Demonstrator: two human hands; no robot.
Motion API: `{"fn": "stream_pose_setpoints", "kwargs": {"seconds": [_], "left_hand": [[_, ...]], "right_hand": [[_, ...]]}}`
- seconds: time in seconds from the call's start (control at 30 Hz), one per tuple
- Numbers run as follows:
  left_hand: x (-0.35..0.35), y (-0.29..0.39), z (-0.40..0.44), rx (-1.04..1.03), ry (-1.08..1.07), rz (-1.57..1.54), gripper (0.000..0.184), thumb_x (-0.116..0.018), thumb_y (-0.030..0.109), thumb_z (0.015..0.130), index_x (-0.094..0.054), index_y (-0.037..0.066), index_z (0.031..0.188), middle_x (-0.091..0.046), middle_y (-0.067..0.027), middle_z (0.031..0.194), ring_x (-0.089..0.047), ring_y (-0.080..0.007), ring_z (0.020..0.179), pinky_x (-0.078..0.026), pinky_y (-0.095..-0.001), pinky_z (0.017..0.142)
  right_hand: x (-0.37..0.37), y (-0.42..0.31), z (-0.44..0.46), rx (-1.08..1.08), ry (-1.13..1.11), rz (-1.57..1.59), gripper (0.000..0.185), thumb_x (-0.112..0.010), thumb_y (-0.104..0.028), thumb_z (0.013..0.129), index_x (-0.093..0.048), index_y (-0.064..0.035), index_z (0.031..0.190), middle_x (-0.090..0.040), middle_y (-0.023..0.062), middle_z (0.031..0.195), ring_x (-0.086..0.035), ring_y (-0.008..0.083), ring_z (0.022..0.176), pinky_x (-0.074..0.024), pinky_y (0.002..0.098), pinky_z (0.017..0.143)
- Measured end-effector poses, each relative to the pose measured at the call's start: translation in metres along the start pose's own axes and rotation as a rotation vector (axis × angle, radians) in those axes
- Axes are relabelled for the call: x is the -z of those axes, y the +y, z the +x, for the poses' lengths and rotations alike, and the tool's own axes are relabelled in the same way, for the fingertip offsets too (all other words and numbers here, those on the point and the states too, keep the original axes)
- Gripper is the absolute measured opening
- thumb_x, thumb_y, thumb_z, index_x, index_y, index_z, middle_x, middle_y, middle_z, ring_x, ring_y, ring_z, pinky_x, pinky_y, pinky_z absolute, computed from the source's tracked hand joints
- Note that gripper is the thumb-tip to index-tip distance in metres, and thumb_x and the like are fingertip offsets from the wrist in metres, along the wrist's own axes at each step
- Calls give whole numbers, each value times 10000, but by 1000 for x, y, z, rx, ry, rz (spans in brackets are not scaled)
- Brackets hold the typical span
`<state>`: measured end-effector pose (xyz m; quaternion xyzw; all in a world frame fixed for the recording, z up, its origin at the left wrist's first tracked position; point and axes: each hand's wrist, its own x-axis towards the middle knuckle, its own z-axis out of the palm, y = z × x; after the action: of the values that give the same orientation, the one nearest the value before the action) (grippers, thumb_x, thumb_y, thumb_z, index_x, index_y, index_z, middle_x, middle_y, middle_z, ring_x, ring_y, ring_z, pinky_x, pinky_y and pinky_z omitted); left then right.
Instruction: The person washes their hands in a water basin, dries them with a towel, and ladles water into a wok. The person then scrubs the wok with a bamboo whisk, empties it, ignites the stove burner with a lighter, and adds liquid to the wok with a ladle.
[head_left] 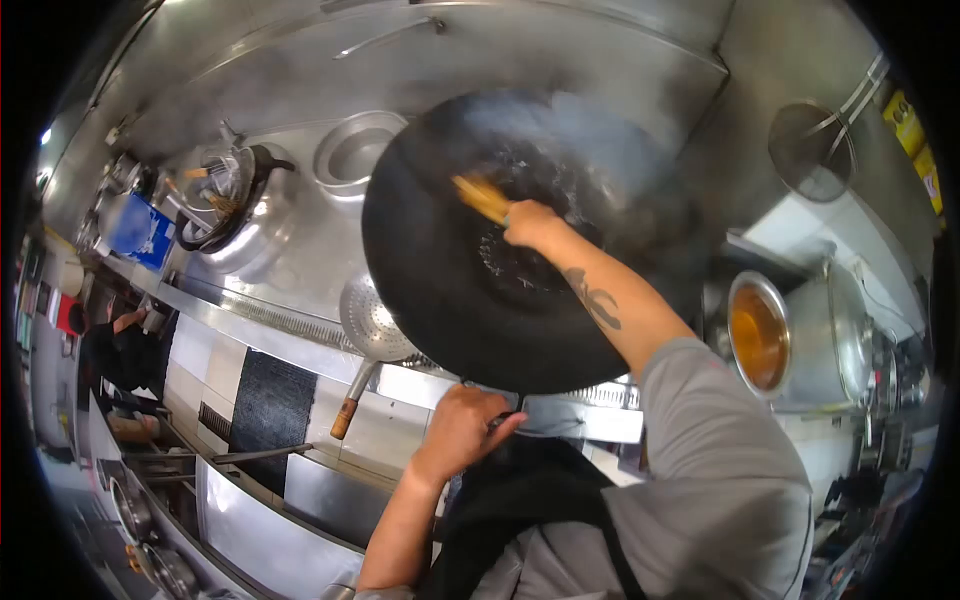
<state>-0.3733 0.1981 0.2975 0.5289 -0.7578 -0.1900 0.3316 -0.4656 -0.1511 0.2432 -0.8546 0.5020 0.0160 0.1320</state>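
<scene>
A large black wok (430, 310) sits tilted on the steel range, with steam or smoke above it and wet, shiny patches inside. My right hand (532, 224) reaches into it, closed around a bamboo wok brush (482, 198) whose bristles point up and left near the wok's inner surface. Just below the wok's near rim is my left hand (465, 425), its fingers curled around something dark that the hand mostly hides. Left of the wok lies a perforated steel skimmer (372, 318), its wooden-ended handle sticking out over the range's front edge.
A steel basin (360, 152) stands behind the skimmer. Farther left, a large metal pot (262, 235) has utensils in and on it. At right are a pot of amber liquid (757, 335) and a hanging mesh strainer (812, 150). Another person (125, 345) works far left.
</scene>
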Motion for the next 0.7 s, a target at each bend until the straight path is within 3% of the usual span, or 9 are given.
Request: {"fn": "stream_pose_setpoints", "kwargs": {"seconds": [0.1,0.13,0.2,0.33,0.47,0.5,0.57,0.63,0.7], "left_hand": [[-7,-2,2,-35,36,-32,236,-767,253,831,-658,57,758,-641,-100,686,-626,-307,668,-467,-412,656],[-7,-3,0,-43,61,-39,237,-767,254,832,-658,57,760,-641,-101,686,-625,-305,668,-467,-411,656],[-8,-3,-2,-50,54,-30,238,-768,256,831,-659,54,768,-643,-101,689,-625,-306,669,-470,-412,658],[-9,-2,0,-40,20,-15,244,-764,262,833,-655,54,769,-642,-102,691,-627,-310,680,-471,-421,667],[-11,-5,-5,-79,66,-39,224,-787,244,816,-681,53,764,-639,-113,677,-627,-318,650,-477,-425,642],[-9,-3,-9,-65,54,-22,229,-776,250,826,-671,52,777,-633,-117,709,-624,-333,705,-477,-435,677],[-12,-7,-21,-62,79,-1,262,-718,296,871,-645,62,778,-620,-119,741,-607,-343,769,-469,-460,726],[-8,-8,-30,-103,83,1,247,-699,301,861,-642,72,788,-629,-120,750,-613,-337,786,-459,-462,756],[-10,-9,-37,-120,161,-25,268,-672,323,871,-633,76,775,-637,-105,744,-620,-335,790,-453,-473,772]], "right_hand": [[-21,10,-92,291,-129,-18,409,-691,-203,767,-630,-74,1151,-703,231,955,-692,408,894,-553,494,782],[-7,21,-132,371,-190,-63,519,-684,-224,788,-578,-87,1277,-698,239,968,-687,417,919,-553,496,811],[27,46,-173,246,-412,-194,659,-688,-249,798,-505,-131,1420,-706,213,992,-683,395,983,-541,497,892],[46,103,-111,5,-233,-335,367,-705,-234,776,-683,-89,1112,-730,164,970,-706,340,941,-571,452,811],[-16,124,-48,-98,100,-298,358,-705,-232,786,-682,-69,1104,-723,167,1016,-698,366,937,-561,463,821],[1,105,-65,-96,-82,-282,408,-715,-265,795,-660,-70,1149,-702,176,1082,-680,360,995,-546,468,852],[28,97,-115,145,-85,-216,461,-744,-306,797,-638,-89,1189,-653,181,1179,-634,367,1083,-525,479,890],[28,145,-106,220,-141,-225,465,-750,-262,782,-644,-91,1201,-672,196,1119,-640,383,1064,-517,479,904],[62,143,-95,29,-153,-254,469,-759,-219,768,-643,-85,1202,-676,208,1108,-643,389,1061,-521,477,888]]}}
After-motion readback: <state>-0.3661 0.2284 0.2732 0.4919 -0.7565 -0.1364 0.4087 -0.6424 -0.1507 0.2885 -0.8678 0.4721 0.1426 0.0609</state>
